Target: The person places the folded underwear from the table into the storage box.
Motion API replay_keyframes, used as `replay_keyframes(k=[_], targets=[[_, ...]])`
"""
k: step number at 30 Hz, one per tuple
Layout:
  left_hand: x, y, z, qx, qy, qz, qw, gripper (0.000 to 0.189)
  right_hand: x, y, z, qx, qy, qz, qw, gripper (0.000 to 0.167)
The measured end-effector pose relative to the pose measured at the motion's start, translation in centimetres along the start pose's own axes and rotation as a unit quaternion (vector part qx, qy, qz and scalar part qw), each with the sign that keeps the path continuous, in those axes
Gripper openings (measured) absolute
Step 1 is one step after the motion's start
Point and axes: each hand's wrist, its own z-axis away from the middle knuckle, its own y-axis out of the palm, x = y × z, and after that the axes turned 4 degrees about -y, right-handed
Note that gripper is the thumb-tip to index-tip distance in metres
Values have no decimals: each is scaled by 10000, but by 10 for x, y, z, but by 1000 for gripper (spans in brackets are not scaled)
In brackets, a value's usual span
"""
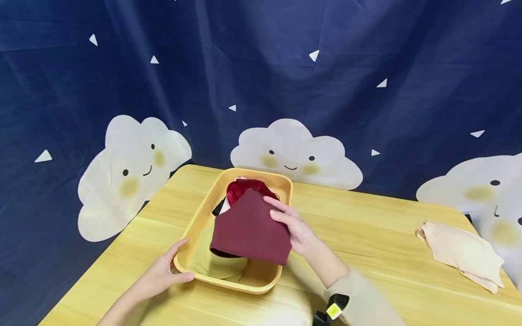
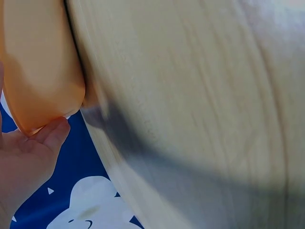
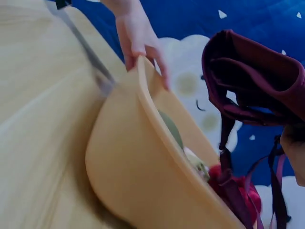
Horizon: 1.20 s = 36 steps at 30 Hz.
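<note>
A folded maroon bra (image 1: 250, 228), smooth with thin straps, is held above a yellow-orange plastic bin (image 1: 228, 285). My right hand (image 1: 295, 228) grips its right side; in the right wrist view the bra (image 3: 257, 71) hangs over the rim with its straps dangling. My left hand (image 1: 163, 271) holds the bin's near left corner, thumb and fingers about the rim. Inside the bin lie a shiny red garment (image 1: 240, 189), an olive-green cloth (image 1: 220, 267) and a black item (image 1: 219, 207). The bra partly hides them.
Toward the right end of the wooden table (image 1: 367, 240) lies a folded pale-peach garment (image 1: 462, 253). A dark blue curtain (image 1: 261, 68) printed with clouds hangs behind the table. A black wrist device (image 1: 336, 305) sits on the right sleeve.
</note>
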Motion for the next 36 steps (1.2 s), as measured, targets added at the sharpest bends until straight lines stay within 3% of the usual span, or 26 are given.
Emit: replay_keyframes(k=[4, 10, 17, 22, 25, 30, 36], targets=[[1, 0, 0, -29, 5, -40, 10000, 85, -17, 11, -15, -65, 95, -73, 9999, 39], [1, 2, -1, 13, 6, -19, 10000, 84, -43, 12, -30, -291, 370, 138, 9988, 47], [1, 2, -2, -145, 48, -173, 9997, 85, -64, 8, -38, -700, 449, 704, 9940, 49], [1, 2, 0, -226, 89, -209, 9995, 85, -73, 11, -40, -686, 381, 1440, 9865, 49], [0, 2, 0, -202, 111, -155, 9996, 84, -77, 14, -40, -589, 131, 2245, 9726, 47], [1, 2, 0, -18, 142, 59, 9999, 83, -84, 15, -39, -303, -208, 3574, 9332, 42], [1, 1, 0, -64, 93, -68, 9999, 83, -84, 19, -34, -80, -309, 4305, 9020, 38]])
